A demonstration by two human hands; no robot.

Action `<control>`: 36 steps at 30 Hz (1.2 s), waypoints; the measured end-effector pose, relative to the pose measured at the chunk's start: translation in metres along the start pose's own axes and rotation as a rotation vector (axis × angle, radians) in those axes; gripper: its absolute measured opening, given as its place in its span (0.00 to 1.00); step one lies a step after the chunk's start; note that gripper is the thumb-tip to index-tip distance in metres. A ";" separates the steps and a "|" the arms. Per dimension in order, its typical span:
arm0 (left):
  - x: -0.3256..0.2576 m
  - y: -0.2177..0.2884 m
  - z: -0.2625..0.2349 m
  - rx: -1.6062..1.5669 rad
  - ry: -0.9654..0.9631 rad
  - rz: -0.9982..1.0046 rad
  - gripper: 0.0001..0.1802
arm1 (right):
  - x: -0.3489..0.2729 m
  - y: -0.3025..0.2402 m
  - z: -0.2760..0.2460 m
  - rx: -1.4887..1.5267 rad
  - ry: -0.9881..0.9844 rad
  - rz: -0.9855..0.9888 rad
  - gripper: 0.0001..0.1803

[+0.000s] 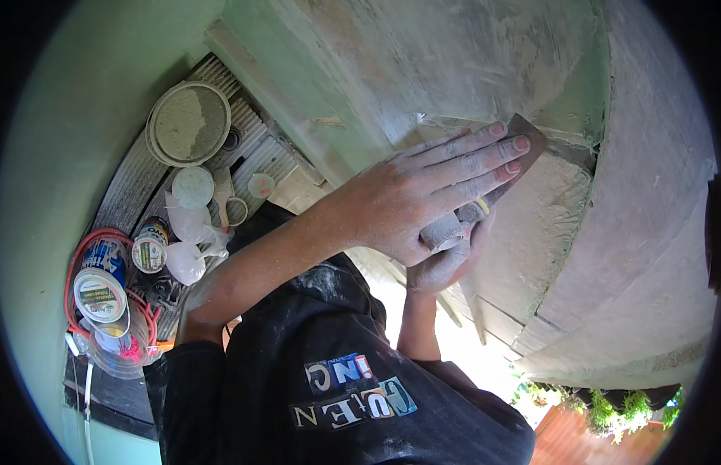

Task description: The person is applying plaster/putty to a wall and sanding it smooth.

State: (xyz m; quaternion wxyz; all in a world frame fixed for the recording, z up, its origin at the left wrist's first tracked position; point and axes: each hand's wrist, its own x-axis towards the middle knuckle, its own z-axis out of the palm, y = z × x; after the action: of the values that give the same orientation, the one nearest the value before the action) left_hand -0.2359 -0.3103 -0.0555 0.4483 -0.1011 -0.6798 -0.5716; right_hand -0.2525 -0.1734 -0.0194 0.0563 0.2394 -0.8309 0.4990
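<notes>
My left hand (446, 178), dusty with pale powder, has its fingers stretched out and lying flat along the brownish blade (529, 141) of a putty knife. Under it, my right hand (444, 267) is closed round the knife's powder-coated handle (443, 232); its fingers are partly hidden. A yellow band shows near where handle and blade meet. The blade lies against or very close to the grey, smeared panel (543, 201); I cannot tell whether its edge touches.
On a ridged ledge at left stand a round tub of pale filler (191, 124), a lidded white tub (101, 294), a smaller can (150, 246), tied plastic bags (186, 262) and a red hose (75, 260). A brush (223, 190) lies among them. Plants (620, 411) show lower right.
</notes>
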 end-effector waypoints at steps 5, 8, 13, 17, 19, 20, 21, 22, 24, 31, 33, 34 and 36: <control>-0.010 0.008 0.017 -0.092 0.110 -0.076 0.53 | 0.009 -0.021 -0.026 -0.003 -0.124 0.054 0.30; -0.011 0.012 0.024 -0.088 0.132 -0.100 0.55 | 0.014 -0.030 -0.035 -0.107 -0.164 0.042 0.28; -0.007 0.015 0.028 -0.099 0.177 -0.106 0.56 | 0.012 -0.029 -0.039 -0.112 -0.164 0.059 0.27; -0.008 0.021 0.030 -0.064 0.181 -0.112 0.55 | 0.010 -0.038 -0.038 -0.149 -0.194 0.072 0.26; -0.005 0.024 0.030 -0.058 0.201 -0.123 0.54 | 0.011 -0.043 -0.036 -0.178 -0.212 0.051 0.26; -0.002 0.023 0.028 -0.058 0.197 -0.123 0.54 | 0.013 -0.045 -0.033 -0.141 -0.212 0.057 0.26; 0.001 0.021 0.025 -0.030 0.215 -0.110 0.53 | 0.014 -0.046 -0.031 -0.105 -0.214 0.065 0.26; 0.003 0.021 0.023 -0.001 0.233 -0.097 0.53 | 0.014 -0.045 -0.030 -0.104 -0.214 0.068 0.26; 0.001 0.024 0.021 -0.008 0.223 -0.104 0.52 | 0.014 -0.044 -0.026 -0.130 -0.219 0.050 0.26; 0.005 0.024 0.015 -0.006 0.191 -0.111 0.52 | 0.009 -0.045 -0.024 -0.163 -0.155 0.048 0.25; 0.004 0.025 0.013 0.017 0.167 -0.109 0.53 | 0.008 -0.047 -0.023 -0.125 -0.152 0.082 0.25; 0.003 0.027 0.016 -0.003 0.161 -0.113 0.53 | 0.005 -0.045 -0.027 -0.140 -0.144 0.093 0.26; 0.003 0.026 0.016 -0.022 0.156 -0.118 0.53 | 0.006 -0.047 -0.023 -0.089 -0.141 0.095 0.26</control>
State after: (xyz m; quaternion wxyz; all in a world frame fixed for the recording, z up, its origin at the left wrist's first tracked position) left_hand -0.2282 -0.2888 -0.0348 0.4644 -0.0208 -0.6411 -0.6107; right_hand -0.2396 -0.1740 0.0319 -0.0156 0.2314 -0.8646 0.4458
